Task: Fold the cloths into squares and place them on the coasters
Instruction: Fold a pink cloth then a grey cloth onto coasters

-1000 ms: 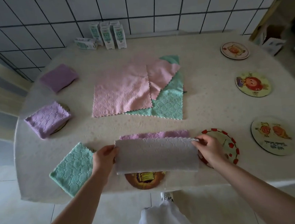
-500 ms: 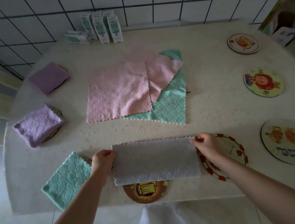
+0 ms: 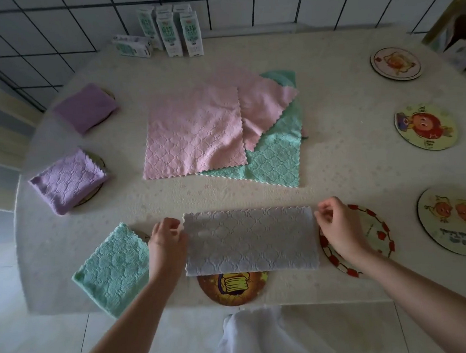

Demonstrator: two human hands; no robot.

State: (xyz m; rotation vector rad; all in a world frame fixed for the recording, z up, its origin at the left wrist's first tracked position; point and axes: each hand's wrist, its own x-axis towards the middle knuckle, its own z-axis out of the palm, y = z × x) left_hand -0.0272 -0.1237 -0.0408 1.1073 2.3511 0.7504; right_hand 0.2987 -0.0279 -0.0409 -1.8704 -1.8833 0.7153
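Left hand (image 3: 167, 244): lies against the left short edge of the grey cloth (image 3: 249, 240), fingers curled at its far left corner; whether they pinch the fabric cannot be told. Right hand (image 3: 340, 225): fingers loosely curled just beside the cloth's far right corner, holding nothing that can be seen.

The grey cloth lies flat between the two hands as a long rectangle, folded edge toward the near side. It covers the far part of an orange coaster (image 3: 234, 290) at the near edge of the table (image 3: 351, 167). The right hand hangs over a red-rimmed coaster (image 3: 376, 227).

Just left of the left hand lies a folded green cloth (image 3: 113, 269). Farther left, two folded purple cloths (image 3: 69, 179) (image 3: 85, 108) each rest on a coaster. At the table's centre, unfolded pink cloths (image 3: 195, 132) overlap an unfolded green cloth (image 3: 276, 159). Three bare coasters (image 3: 457, 220) (image 3: 426, 126) (image 3: 395, 63) line the right side. Milk cartons (image 3: 170, 32) stand at the far edge.
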